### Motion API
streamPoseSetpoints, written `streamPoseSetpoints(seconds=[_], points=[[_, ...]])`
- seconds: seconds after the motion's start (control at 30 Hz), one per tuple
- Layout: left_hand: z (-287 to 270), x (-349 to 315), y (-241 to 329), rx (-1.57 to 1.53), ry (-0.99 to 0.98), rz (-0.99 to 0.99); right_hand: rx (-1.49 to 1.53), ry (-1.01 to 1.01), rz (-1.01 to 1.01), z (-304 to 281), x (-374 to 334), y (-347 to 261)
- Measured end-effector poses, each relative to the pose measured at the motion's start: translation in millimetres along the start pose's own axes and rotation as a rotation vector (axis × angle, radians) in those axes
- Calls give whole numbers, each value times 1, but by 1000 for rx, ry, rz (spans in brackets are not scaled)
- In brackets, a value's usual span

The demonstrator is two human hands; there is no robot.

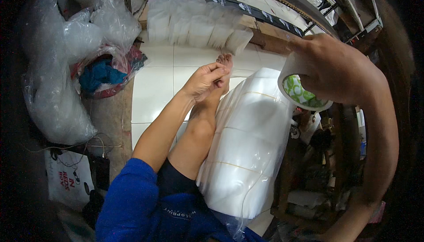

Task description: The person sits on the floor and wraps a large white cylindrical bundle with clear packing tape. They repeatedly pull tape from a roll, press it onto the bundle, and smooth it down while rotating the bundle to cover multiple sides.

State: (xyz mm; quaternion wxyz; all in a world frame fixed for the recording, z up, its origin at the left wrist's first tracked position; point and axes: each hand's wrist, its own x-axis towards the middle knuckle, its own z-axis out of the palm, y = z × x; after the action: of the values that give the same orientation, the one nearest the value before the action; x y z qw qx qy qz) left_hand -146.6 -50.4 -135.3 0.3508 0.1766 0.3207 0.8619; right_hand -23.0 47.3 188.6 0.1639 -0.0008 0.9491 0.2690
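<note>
My right hand (329, 67) is raised at the right, its fingers wrapped round a wide roll of tape (286, 83) whose core shows a green and white pattern. In front of me my left hand (206, 80) is closed in a pinch; whatever is between its fingertips, if anything, is too small to make out. A long white bundle (251, 140) in clear plastic wrap lies across my right leg, with thin tan bands round it. The tape roll hangs just beyond the bundle's far right corner.
Upright clear plastic pieces (194, 23) stand in a row along a wooden beam (274, 42) at the far side. Clear plastic bags (66, 65) pile up at the left, around teal cloth (101, 76). A white printed bag (68, 178) and cables lie at the lower left. Dark shelving lines the right.
</note>
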Motion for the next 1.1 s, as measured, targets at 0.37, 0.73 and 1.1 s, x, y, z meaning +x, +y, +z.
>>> streamPoseSetpoints(seconds=[0.37, 0.73, 1.1], points=[[24, 22, -45, 242, -12, 24, 75, 7, -16, 16, 16, 27], [44, 21, -65, 640, 93, 288, 182, -71, 17, 55, -13, 59], [12, 66, -77, 936, 128, 270, 276, 79, -49, 80, -36, 70]])
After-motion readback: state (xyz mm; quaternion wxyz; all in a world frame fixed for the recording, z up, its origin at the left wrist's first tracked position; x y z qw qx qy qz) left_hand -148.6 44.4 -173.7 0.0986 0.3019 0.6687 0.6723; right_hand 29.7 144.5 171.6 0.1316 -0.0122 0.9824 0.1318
